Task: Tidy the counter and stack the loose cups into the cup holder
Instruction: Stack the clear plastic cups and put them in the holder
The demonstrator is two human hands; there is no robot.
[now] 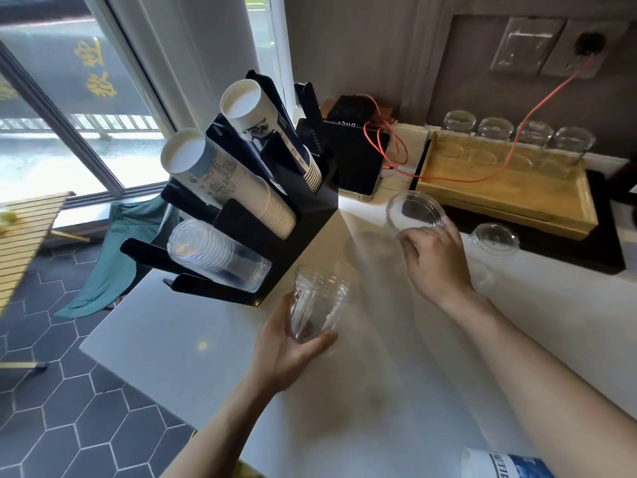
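A black cup holder (303,219) stands at the counter's left end, with two tilted rows of white paper cups (220,174) and a lower row of clear plastic cups (213,257). My left hand (286,346) grips a small nested stack of clear cups (317,301) just right of the holder's lower row. My right hand (434,257) holds the rim of a clear cup (413,210) standing on the white counter (206,339). Another clear cup (493,243) stands alone to the right of that hand.
A wooden tray (510,198) with several upturned glasses sits at the back right on a black mat. A black device (355,160) with an orange cable lies behind the holder. A printed paper cup (506,465) shows at the bottom edge. The counter's left edge drops to tiled floor.
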